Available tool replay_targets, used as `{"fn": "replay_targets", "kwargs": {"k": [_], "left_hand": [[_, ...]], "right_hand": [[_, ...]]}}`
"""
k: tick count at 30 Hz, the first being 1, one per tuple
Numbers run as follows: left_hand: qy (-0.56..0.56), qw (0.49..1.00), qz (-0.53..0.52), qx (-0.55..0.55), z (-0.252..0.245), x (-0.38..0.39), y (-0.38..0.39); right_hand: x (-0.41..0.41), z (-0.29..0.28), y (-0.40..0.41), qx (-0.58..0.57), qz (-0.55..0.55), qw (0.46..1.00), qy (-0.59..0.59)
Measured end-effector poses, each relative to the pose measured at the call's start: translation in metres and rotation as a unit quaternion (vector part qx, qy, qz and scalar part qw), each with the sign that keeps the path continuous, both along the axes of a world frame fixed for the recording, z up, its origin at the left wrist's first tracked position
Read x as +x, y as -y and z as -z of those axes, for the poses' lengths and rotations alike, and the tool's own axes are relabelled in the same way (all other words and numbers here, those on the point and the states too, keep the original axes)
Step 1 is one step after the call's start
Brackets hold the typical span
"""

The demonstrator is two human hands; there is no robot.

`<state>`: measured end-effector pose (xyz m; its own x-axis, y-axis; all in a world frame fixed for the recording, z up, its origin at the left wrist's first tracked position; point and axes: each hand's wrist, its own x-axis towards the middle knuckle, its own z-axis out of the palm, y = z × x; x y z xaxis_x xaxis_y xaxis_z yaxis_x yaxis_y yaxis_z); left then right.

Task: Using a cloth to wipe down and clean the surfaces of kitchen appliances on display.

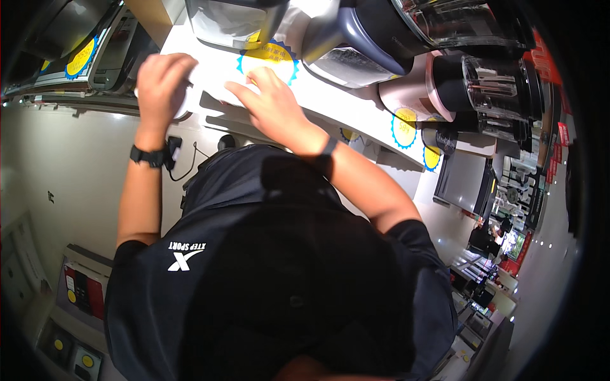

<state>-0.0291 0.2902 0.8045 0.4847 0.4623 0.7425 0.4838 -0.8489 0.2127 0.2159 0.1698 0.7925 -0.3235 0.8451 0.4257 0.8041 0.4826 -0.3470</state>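
Note:
My left hand [163,88] is curled around a white object [184,110] at the front edge of a white display shelf [329,107]. Only parts of that object's rim show, so its exact kind is unclear. My right hand [276,107] is just over the same edge, thumb and fingers apart. Glare washes out the surface by its fingertips, and I see nothing held there. Right behind those fingers is a round yellow price tag [274,59] with a blue jagged border. Each wrist wears a black band.
Blenders with clear jugs [491,88] and dark-trimmed appliances [360,52] crowd the shelf. Further price tags [404,127] hang along its edge. More appliances [119,55] stand at upper left. A dark cable [193,162] hangs below my left wrist. Boxed goods [83,285] are at lower left.

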Motion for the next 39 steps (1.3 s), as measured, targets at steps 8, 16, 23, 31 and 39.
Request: {"fn": "replay_targets", "kwargs": {"k": [8, 16, 23, 31, 39], "left_hand": [[-0.07, 0.986, 0.012, -0.152, 0.057, -0.024, -0.06], [-0.094, 0.98, -0.077, -0.159, 0.085, -0.017, -0.044], [-0.061, 0.981, -0.082, -0.162, 0.09, -0.01, -0.085], [-0.042, 0.938, -0.15, -0.309, 0.092, -0.034, -0.05], [0.021, 0.974, -0.078, -0.21, 0.121, -0.051, -0.053]], "right_hand": [[-0.09, 0.051, -0.063, -0.006, 0.088, 0.988, 0.127], [-0.095, 0.038, -0.059, -0.127, 0.077, 0.986, 0.082], [-0.096, 0.047, -0.086, -0.089, 0.091, 0.987, 0.103], [-0.082, -0.019, -0.047, -0.241, -0.034, 0.955, -0.168], [-0.084, -0.22, 0.079, 0.01, -0.145, 0.831, -0.537]]}}
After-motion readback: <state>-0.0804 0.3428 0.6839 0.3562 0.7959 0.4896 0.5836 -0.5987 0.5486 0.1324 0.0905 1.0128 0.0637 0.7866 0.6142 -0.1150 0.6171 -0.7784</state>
